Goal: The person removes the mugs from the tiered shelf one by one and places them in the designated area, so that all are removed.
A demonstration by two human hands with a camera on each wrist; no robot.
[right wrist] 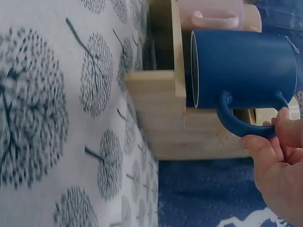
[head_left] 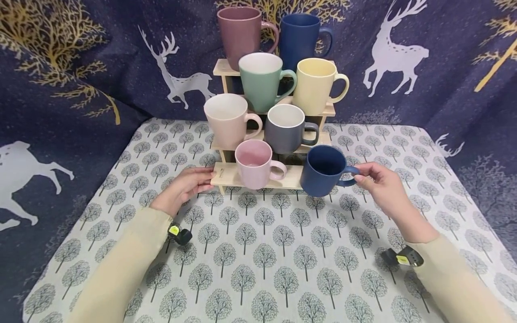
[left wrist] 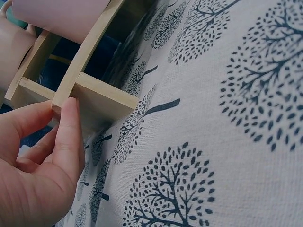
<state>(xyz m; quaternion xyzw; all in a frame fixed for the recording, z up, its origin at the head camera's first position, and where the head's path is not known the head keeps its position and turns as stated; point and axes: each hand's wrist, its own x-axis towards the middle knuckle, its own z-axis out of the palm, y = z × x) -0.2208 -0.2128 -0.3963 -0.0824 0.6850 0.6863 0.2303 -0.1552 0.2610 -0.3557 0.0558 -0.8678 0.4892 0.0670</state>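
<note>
My right hand [head_left: 381, 186] pinches the handle of a navy blue mug [head_left: 321, 177], which is upright at the right end of the lowest shelf, its base just above the board in the right wrist view. My left hand [head_left: 187, 186] pinches the left front corner of that shelf on a stepped wooden rack [head_left: 292, 175], thumb and fingers at the board's end in the left wrist view. Beside the blue mug, a small pink mug [head_left: 253, 166] stands on the same shelf, its handle pointing right.
Higher steps hold a pale pink mug [head_left: 227, 121], a grey mug [head_left: 284, 130], a green mug [head_left: 260, 83], a yellow mug [head_left: 313, 87], a mauve mug [head_left: 239, 38] and another blue mug [head_left: 298, 42]. Behind the tree-print tablecloth [head_left: 262, 269] hangs a dark deer-patterned cloth [head_left: 404, 89].
</note>
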